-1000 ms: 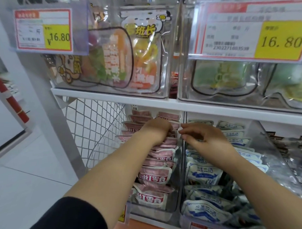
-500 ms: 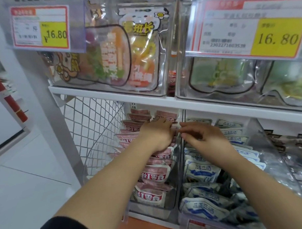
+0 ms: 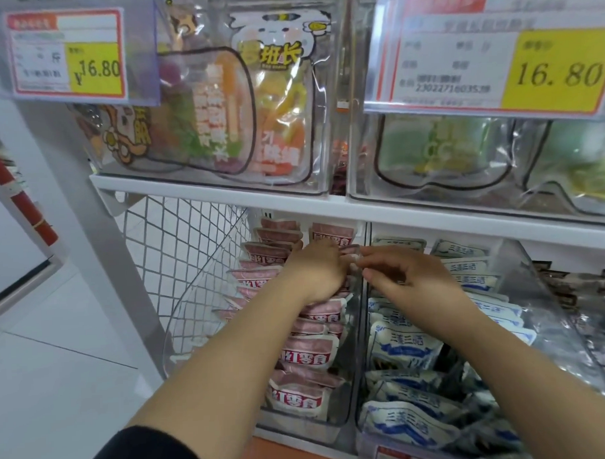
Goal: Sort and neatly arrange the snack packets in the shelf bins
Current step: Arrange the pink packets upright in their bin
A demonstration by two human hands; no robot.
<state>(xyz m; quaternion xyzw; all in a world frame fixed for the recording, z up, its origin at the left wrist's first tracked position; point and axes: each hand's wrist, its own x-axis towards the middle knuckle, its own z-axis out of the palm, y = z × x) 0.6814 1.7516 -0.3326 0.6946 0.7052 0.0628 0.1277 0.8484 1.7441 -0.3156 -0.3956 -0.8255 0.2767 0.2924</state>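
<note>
Pink packets (image 3: 305, 358) stand in rows in the left clear bin (image 3: 301, 432); left hand (image 3: 316, 273) grips some near the back. Right hand (image 3: 409, 277) has its fingers curled at the dividing wall (grasp not determinable), above blue-white packets (image 3: 404, 349) in the right clear bin (image 3: 554, 306).

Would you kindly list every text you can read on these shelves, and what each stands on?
"¥16.80": yellow patch, left price tag.
"16.80": yellow patch, right price tag.
"班长": clear pouch, upper left bin.
"红零食": pink snack packets.
"三蒸三晒", roughly: blue-and-white packets.
Small print on both tags: too blurred.
</note>
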